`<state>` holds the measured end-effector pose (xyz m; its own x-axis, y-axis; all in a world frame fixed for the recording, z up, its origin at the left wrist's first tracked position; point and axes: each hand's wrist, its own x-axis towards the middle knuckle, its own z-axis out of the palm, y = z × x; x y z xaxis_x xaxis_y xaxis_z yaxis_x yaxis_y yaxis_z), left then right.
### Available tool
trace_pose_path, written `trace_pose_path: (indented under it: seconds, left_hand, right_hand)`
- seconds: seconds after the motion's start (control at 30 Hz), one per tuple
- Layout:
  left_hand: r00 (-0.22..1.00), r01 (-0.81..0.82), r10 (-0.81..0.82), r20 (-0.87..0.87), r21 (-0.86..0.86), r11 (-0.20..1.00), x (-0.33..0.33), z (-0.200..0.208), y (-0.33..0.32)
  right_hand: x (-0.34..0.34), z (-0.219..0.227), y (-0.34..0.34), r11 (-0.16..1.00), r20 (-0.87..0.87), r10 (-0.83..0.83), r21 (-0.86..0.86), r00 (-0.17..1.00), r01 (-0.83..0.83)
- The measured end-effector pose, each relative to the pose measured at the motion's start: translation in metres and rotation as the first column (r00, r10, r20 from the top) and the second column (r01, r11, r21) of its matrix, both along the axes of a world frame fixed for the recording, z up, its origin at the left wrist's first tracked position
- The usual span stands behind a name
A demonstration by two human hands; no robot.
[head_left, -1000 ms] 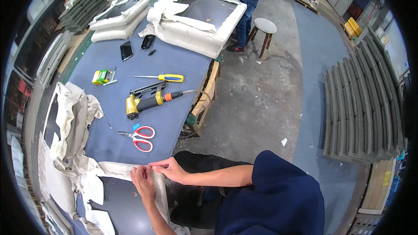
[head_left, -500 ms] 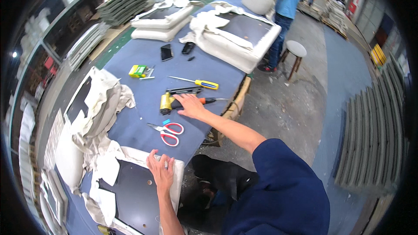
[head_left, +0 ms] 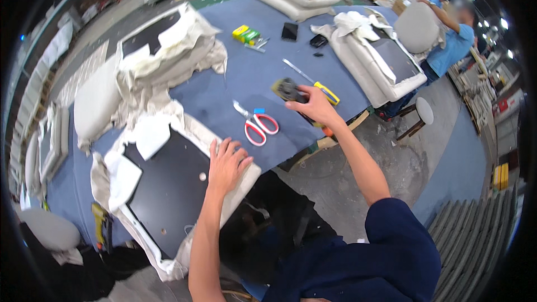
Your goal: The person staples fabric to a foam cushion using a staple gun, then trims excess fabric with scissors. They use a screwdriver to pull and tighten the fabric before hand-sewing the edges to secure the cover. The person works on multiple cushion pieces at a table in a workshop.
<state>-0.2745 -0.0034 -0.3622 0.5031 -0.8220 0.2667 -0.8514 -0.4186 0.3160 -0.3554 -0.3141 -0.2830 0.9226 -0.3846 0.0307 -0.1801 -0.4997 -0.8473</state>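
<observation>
My right hand (head_left: 316, 107) is wrapped round the grip of a yellow and black staple gun (head_left: 286, 88), held above the blue-covered table; the gun is slightly blurred. My left hand (head_left: 228, 165) rests with fingers spread on the pale padded edge of an upholstered seat cushion (head_left: 173, 201). The cushion lies dark board up, its beige fabric and white lining folded loosely at the far and left sides. Scissors (head_left: 249, 117) with red and white handles lie between my hands. Beyond my right hand is a screwdriver (head_left: 327, 93) with a yellow handle.
A yellow-green box (head_left: 245, 34), phone (head_left: 289, 32) and small black object (head_left: 319, 41) lie farther up the table (head_left: 224, 98). More cushions (head_left: 380, 61) lie around. Another staple gun (head_left: 102, 226) is at lower left. A person (head_left: 456, 42) handles a cushion near a stool (head_left: 424, 111).
My right hand has gripped the staple gun and lifted it off the table. My left hand now lies flatter on the cushion's edge. The whole view has swung left.
</observation>
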Motion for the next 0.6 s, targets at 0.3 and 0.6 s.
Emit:
trace_pose_path:
  seconds: [0.3,0.6]
  left_hand:
    - [1.000,-0.022,0.022,-0.007,0.008,1.000,-0.004,-0.009,-0.005]
    - [0.999,-0.044,0.044,0.024,0.009,0.999,-0.003,-0.011,-0.006]
  right_hand:
    - [-0.103,-0.038,0.120,0.859,-0.137,-0.130,0.479,0.982,0.180]
    - [-0.100,-0.035,0.153,0.919,-0.124,-0.001,0.392,0.992,0.050]
